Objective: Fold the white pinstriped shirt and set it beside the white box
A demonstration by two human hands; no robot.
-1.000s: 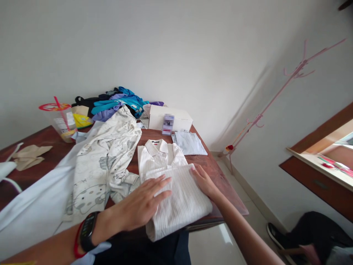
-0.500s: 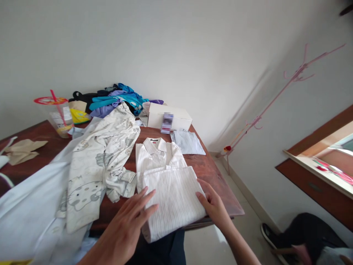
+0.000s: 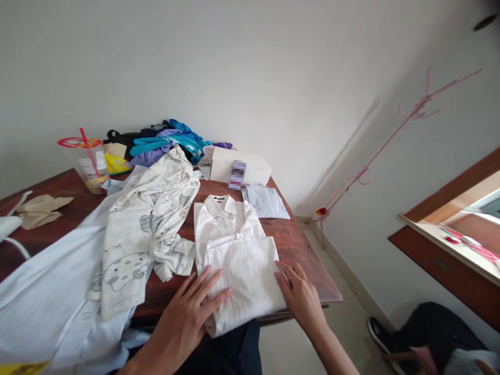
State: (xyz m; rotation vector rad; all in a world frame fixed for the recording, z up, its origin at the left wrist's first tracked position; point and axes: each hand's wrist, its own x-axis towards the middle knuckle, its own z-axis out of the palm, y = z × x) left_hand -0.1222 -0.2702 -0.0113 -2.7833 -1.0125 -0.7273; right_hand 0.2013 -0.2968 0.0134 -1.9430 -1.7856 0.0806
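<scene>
A white shirt with thin stripes (image 3: 244, 281) lies front side up on the dark wooden table (image 3: 308, 271). Its lower half is folded up over the body, below the collar, and the near end reaches past the table's front edge. On its left side my left hand (image 3: 187, 307) rests with fingers spread, fingertips on the cloth. My right hand (image 3: 300, 291) is at the right edge, fingers apart and fingertips touching the folded layer. Left of the shirt lies a crumpled white garment with grey cartoon prints (image 3: 133, 245), over a plain white garment (image 3: 50, 276).
A white box (image 3: 253, 165) stands at the back beside a folded light grey cloth (image 3: 267, 202). Behind are heaped blue and purple clothes (image 3: 175, 138). A plastic cup with a red straw (image 3: 91, 166) stands at the back left. A pink coat rack (image 3: 386, 138) leans right.
My right hand has let go of the shirt's right edge and now touches it with its fingertips. My left hand has slid slightly right on the cloth. The view has shifted a little.
</scene>
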